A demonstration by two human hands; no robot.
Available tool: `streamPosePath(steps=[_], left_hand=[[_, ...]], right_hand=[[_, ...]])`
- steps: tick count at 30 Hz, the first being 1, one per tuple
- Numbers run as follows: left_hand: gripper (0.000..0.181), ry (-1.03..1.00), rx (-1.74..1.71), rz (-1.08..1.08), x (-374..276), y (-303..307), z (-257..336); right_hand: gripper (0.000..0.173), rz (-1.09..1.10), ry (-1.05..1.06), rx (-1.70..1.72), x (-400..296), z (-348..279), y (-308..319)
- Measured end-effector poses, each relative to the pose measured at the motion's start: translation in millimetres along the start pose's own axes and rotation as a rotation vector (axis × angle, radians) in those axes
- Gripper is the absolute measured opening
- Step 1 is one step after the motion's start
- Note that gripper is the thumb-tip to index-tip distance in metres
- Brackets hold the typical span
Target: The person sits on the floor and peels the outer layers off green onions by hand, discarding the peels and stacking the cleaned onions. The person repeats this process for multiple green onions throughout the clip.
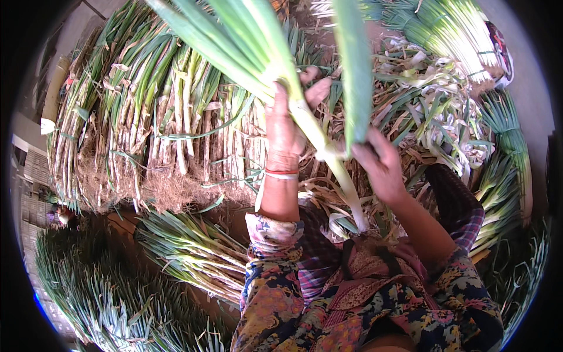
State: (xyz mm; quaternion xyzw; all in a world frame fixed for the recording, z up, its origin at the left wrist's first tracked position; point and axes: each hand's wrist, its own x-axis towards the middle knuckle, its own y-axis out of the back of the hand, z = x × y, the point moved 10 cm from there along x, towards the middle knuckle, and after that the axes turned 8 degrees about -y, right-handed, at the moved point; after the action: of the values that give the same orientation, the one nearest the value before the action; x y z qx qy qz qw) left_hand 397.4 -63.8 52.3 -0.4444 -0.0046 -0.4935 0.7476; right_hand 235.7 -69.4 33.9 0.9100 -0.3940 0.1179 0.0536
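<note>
My left hand [283, 119] grips a large green onion [323, 145] around the upper part of its stalk, where the leaves fan out. The stalk slants down to the right, with its white root end near my lap. At the right of the stalk, my right hand [378, 165] pinches the lower end of a broad green leaf [357, 83], which stands upright and is blurred. A pale strip of peel joins the stalk near my right fingertips. Whether the leaf is fully parted from the stalk, I cannot tell.
Untrimmed onions with brown roots [176, 132] lie in a long row at the left. Peeled leaf waste [440, 110] is heaped at the right. Tied bundles of cleaned onions [457, 39] lie at the upper right, and more onions [198, 255] lie at the lower left.
</note>
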Motion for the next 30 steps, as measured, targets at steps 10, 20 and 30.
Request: streamPosePath(steps=[10,20,30], left_hand=[[0.044,-0.107,-0.410,-0.016,18,68,56],[0.051,-0.155,-0.200,0.168,33,101,43],[0.053,-0.177,0.219,0.226,35,43,1]], right_hand=[[0.028,0.120,-0.602,0.146,-176,50,92],[0.023,0.210,-0.574,-1.218,-191,88,212],[0.040,-0.300,-0.742,-0.185,-129,94,49]])
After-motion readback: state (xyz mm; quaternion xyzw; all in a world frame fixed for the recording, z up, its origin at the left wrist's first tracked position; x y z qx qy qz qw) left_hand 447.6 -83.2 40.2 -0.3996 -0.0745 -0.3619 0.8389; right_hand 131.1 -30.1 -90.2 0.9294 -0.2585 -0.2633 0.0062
